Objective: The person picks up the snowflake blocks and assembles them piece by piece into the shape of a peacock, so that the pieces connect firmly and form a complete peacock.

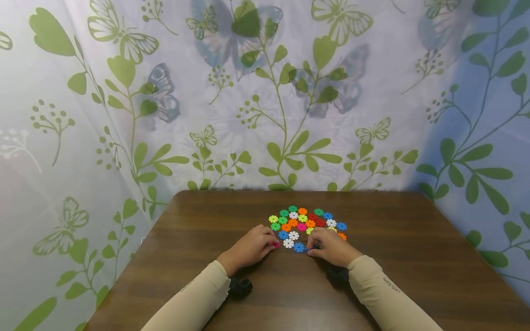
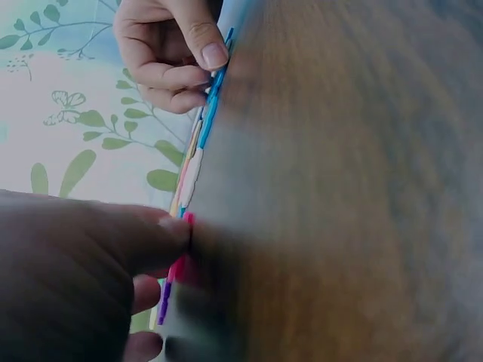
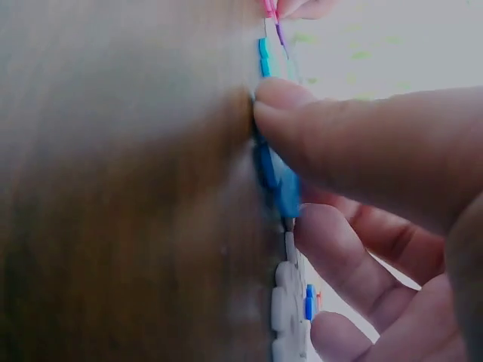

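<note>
Many flat, notched plastic interlocking discs lie in a cluster on the brown table [image 1: 265,294]. At the cluster's left edge my left hand [image 1: 253,247] pinches a pink disc [image 1: 276,245], its thumb at the disc's edge close to the tabletop. A purple disc [image 2: 164,303] shows beside that hand's fingers. On the right front side my right hand [image 1: 331,246] holds a small blue disc [image 3: 285,188] between thumb and fingers, low at the table. Another blue disc [image 1: 299,247] lies flat just left of it, near a white disc [image 1: 288,243].
Orange [image 1: 302,211], green [image 1: 293,208], red [image 1: 320,223] and yellow [image 1: 273,219] discs spread behind the hands. Black straps [image 1: 241,287] sit under both wrists. A curtain [image 1: 248,115] with leaves and butterflies hangs behind the table's far edge.
</note>
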Action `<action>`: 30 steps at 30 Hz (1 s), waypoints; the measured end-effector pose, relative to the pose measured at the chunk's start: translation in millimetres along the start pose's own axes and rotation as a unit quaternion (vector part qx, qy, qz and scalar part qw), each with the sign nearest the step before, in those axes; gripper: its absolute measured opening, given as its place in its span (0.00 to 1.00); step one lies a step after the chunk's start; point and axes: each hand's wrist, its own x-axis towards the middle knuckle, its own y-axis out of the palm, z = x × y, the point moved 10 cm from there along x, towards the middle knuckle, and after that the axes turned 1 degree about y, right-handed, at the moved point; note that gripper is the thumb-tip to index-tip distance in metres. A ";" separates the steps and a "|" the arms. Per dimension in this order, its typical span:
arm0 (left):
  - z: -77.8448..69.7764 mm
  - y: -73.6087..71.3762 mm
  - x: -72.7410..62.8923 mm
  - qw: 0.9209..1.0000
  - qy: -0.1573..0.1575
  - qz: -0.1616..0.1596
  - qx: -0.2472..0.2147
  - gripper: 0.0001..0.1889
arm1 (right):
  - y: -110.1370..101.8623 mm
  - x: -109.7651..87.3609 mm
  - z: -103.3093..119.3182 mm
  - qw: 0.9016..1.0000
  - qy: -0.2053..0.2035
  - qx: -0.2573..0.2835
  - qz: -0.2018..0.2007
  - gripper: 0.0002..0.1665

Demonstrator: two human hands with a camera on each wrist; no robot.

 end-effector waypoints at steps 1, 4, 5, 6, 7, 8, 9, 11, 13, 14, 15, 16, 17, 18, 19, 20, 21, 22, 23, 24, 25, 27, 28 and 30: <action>1.3 1.1 -0.4 1.000 -0.012 0.008 -0.016 0.07 | 0.4 -0.5 -1.1 1.000 0.005 0.007 0.003 0.12; 4.4 5.1 -2.6 0.996 -0.047 0.028 -0.070 0.07 | 1.8 -1.7 -3.7 0.999 0.020 0.023 0.011 0.12; 5.4 6.2 -3.2 0.994 -0.057 0.031 -0.086 0.08 | 1.8 -1.7 -3.6 0.999 0.022 0.027 0.011 0.12; 6.3 7.1 -3.9 0.992 -0.066 0.033 -0.101 0.08 | 1.8 -1.8 -3.1 0.999 0.022 0.029 0.009 0.13; 7.3 7.9 -4.5 0.990 -0.075 0.034 -0.115 0.08 | 1.8 -1.7 -2.4 0.999 0.021 0.034 0.008 0.13; 8.6 8.7 -5.0 0.988 -0.084 0.033 -0.125 0.09 | 1.7 -1.6 -1.8 0.999 0.020 0.037 0.006 0.13; 9.5 9.0 -4.9 0.987 -0.089 0.030 -0.132 0.10 | 1.2 -1.4 -0.7 0.999 0.017 0.042 0.003 0.14; 10.1 9.0 -4.1 0.986 -0.091 0.021 -0.138 0.09 | 0.5 -1.2 0.1 0.999 0.016 0.049 -0.005 0.13; 8.9 8.2 -2.6 0.987 -0.080 0.007 -0.138 0.08 | -1.0 -1.3 0.4 0.998 0.015 0.055 -0.017 0.11; 7.7 7.2 -1.8 0.988 -0.072 -0.002 -0.139 0.07 | -1.8 -1.4 0.0 0.998 0.015 0.057 -0.025 0.10; 6.4 6.1 -1.0 0.988 -0.063 -0.013 -0.140 0.06 | -2.8 -1.6 -0.1 0.998 0.016 0.060 -0.033 0.08; 5.2 4.9 -0.5 0.988 -0.056 -0.024 -0.145 0.05 | -3.3 -2.0 -1.0 0.997 0.021 0.063 -0.040 0.08; 4.6 3.4 -0.4 0.986 -0.050 -0.036 -0.153 0.05 | -3.6 -2.3 -2.0 0.996 0.027 0.072 -0.045 0.08; 4.7 1.9 -0.6 0.984 -0.049 -0.049 -0.164 0.04 | -3.6 -2.4 -2.7 0.994 0.034 0.087 -0.049 0.08; 5.4 0.2 -0.9 0.981 -0.050 -0.063 -0.175 0.04 | -3.1 -2.6 -4.1 0.992 0.045 0.106 -0.051 0.09; 6.5 -1.7 -1.4 0.978 -0.054 -0.077 -0.188 0.04 | -2.5 -2.7 -5.2 0.989 0.056 0.129 -0.052 0.10; 8.2 -3.3 -2.1 0.974 -0.060 -0.090 -0.198 0.04 | -1.7 -2.9 -5.8 0.984 0.065 0.155 -0.053 0.12; 9.9 -5.0 -3.0 0.970 -0.066 -0.102 -0.210 0.05 | -0.7 -3.1 -6.7 0.979 0.076 0.181 -0.054 0.14; 12.3 -6.1 -3.9 0.966 -0.075 -0.114 -0.220 0.05 | -0.1 -3.1 -6.6 0.974 0.083 0.206 -0.055 0.15; 14.5 -7.2 -4.7 0.962 -0.085 -0.123 -0.229 0.05 | 0.3 -3.1 -6.1 0.969 0.087 0.225 -0.057 0.17; 16.7 -8.1 -5.5 0.958 -0.095 -0.131 -0.238 0.05 | 0.5 -3.0 -5.8 0.965 0.091 0.240 -0.060 0.18; 21.0 -8.8 -7.2 0.949 -0.114 -0.141 -0.258 0.06 | 1.4 -2.5 -4.1 0.958 0.095 0.263 -0.064 0.19; 22.9 -8.7 -7.9 0.944 -0.124 -0.144 -0.269 0.07 | 2.2 -2.1 -3.0 0.956 0.097 0.271 -0.063 0.20; 26.4 -8.3 -9.2 0.935 -0.142 -0.149 -0.288 0.09 | 4.3 -1.4 -0.6 0.952 0.105 0.280 -0.063 0.22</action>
